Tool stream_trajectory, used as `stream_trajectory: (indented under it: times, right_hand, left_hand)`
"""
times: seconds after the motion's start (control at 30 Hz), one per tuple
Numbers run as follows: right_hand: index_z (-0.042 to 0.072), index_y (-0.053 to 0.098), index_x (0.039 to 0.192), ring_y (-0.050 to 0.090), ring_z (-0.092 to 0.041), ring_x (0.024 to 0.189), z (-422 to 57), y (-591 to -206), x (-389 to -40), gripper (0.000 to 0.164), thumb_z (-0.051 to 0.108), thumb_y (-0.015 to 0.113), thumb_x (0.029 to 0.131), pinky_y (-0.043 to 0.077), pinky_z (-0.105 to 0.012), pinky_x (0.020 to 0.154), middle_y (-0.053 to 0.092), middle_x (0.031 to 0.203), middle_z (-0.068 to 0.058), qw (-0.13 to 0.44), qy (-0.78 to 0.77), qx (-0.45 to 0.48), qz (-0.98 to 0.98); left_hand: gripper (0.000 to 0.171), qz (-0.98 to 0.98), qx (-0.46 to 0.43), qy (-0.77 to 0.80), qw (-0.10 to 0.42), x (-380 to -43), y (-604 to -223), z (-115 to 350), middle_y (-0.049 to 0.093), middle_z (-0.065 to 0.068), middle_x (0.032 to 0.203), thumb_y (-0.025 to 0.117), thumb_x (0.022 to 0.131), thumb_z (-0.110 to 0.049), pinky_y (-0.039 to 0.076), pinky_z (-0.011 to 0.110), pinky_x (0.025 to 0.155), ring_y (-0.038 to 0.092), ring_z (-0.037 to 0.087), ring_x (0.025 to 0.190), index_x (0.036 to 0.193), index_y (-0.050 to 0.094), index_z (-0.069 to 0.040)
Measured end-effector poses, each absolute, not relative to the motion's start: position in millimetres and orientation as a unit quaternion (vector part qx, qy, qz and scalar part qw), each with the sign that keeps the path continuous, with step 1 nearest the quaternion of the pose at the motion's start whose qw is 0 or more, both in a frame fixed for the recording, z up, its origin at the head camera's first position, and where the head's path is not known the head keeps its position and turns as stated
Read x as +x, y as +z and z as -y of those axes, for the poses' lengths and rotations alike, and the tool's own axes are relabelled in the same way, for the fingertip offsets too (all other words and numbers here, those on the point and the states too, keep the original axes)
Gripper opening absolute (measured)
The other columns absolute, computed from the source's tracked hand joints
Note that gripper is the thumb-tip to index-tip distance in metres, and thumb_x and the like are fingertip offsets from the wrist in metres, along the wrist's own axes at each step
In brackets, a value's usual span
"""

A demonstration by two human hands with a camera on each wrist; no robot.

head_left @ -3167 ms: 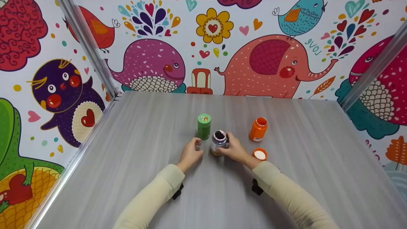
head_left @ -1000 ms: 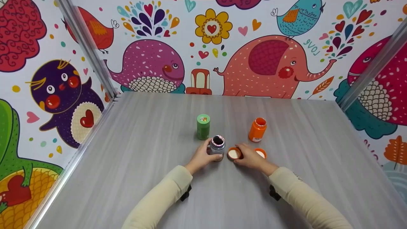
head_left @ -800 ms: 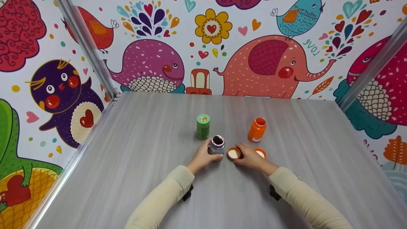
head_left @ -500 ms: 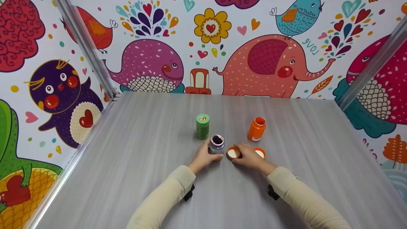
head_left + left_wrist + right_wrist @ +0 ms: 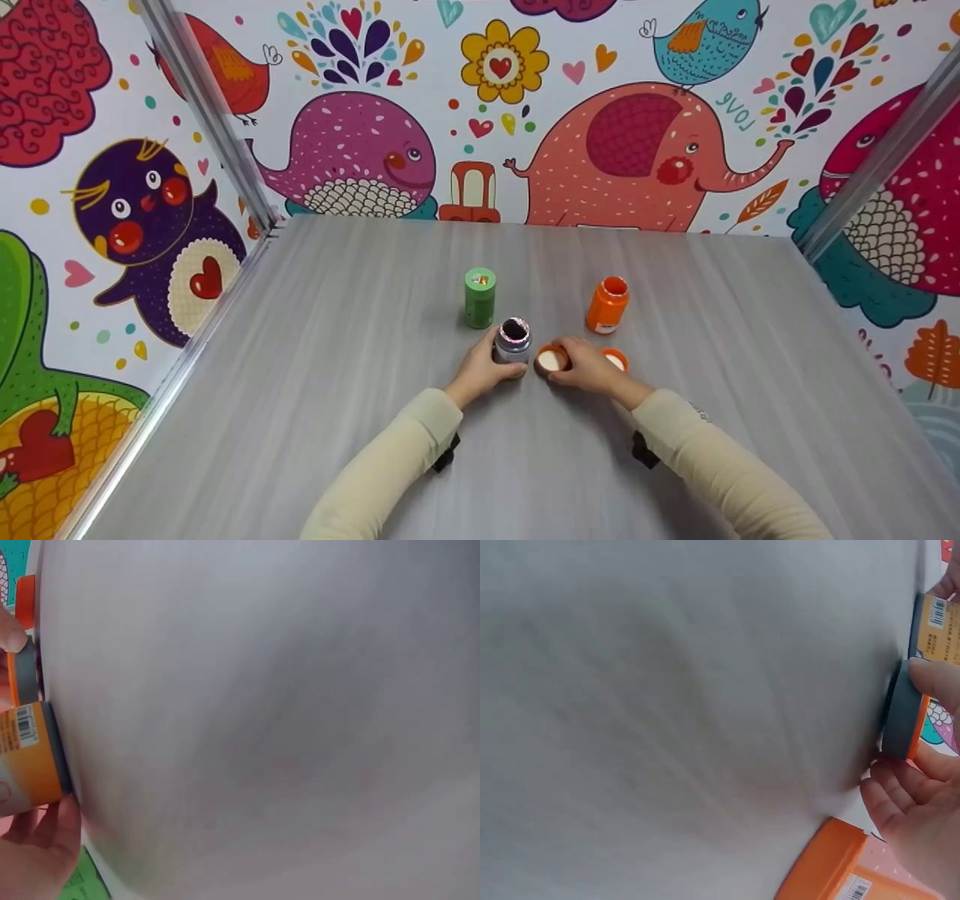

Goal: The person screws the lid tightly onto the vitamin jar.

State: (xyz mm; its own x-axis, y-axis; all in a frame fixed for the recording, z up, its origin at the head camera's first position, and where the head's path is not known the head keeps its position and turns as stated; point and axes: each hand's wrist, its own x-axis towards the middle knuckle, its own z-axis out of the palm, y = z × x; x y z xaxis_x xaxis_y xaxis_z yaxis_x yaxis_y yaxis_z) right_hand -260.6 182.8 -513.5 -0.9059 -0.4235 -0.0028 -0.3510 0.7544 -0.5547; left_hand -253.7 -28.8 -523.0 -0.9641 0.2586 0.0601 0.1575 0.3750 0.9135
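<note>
In the head view my left hand (image 5: pixel 480 369) grips a grey jar (image 5: pixel 513 349) from its left side. The jar stands upright with its mouth uncovered and dark inside; an orange label with a barcode shows on it in the left wrist view. Just right of the jar, my right hand (image 5: pixel 592 367) pinches a round grey lid (image 5: pixel 551 361) between thumb and fingers. The lid lies white inside up, with an orange rim, low at the tabletop. Behind that hand an orange lid (image 5: pixel 615 357) is partly hidden.
An uncovered orange bottle (image 5: pixel 607 306) stands behind the right hand. A green canister (image 5: pixel 480 298) with its top covered stands behind the jar. The grey table (image 5: pixel 337 300) meets patterned walls at the back and sides, with metal posts at the corners.
About three seconds ago my right hand held the jar and the left was empty beside it. Now the left holds it, slightly nearer me, and the right holds the lid. Both stay nearly still over the last second.
</note>
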Motion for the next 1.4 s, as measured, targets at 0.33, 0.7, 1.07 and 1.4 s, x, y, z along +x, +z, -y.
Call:
stream_trajectory:
  times: [0.33,0.7,1.07,1.4]
  right_hand:
    - [-0.008,0.051,0.116,0.055,-0.030,0.095,-181.9,-488.4,-266.4,0.050,0.009,0.073,0.075,0.045,-0.045,0.087,0.059,0.108,-0.020,0.062,-0.341,-0.200,-0.916]
    - [-0.004,0.051,0.118,0.053,-0.025,0.093,-177.6,-451.4,-265.5,0.049,0.011,0.072,0.076,0.048,-0.040,0.084,0.055,0.108,-0.016,0.031,-0.331,-0.255,-0.908]
    - [-0.004,0.052,0.122,0.051,-0.026,0.100,-170.5,-434.7,-264.4,0.053,0.014,0.072,0.076,0.046,-0.040,0.089,0.053,0.113,-0.015,0.036,-0.278,-0.278,-0.919]
    - [-0.002,0.050,0.124,0.053,-0.023,0.097,-165.9,-429.1,-266.2,0.053,0.012,0.071,0.077,0.048,-0.036,0.088,0.050,0.114,-0.013,0.021,-0.259,-0.319,-0.911]
  left_hand:
    - [0.076,-0.833,0.128,0.536,0.040,-253.0,-526.5,30.8,0.052,0.018,0.127,0.078,0.071,-0.018,0.036,0.041,0.100,0.049,0.029,0.117,0.134,0.039,0.001]
    - [0.069,-0.822,0.113,0.556,0.059,-252.5,-526.5,32.3,0.053,0.016,0.123,0.079,0.071,-0.015,0.040,0.042,0.095,0.053,0.030,0.109,0.128,0.042,-0.003]
    - [0.066,-0.815,0.106,0.565,0.076,-251.5,-525.6,33.7,0.052,0.015,0.124,0.077,0.072,-0.013,0.040,0.043,0.096,0.053,0.029,0.110,0.128,0.043,-0.006]
    - [0.067,-0.817,0.099,0.562,0.080,-253.5,-525.7,34.6,0.053,0.015,0.124,0.078,0.072,-0.014,0.040,0.044,0.096,0.052,0.030,0.111,0.128,0.043,-0.006]
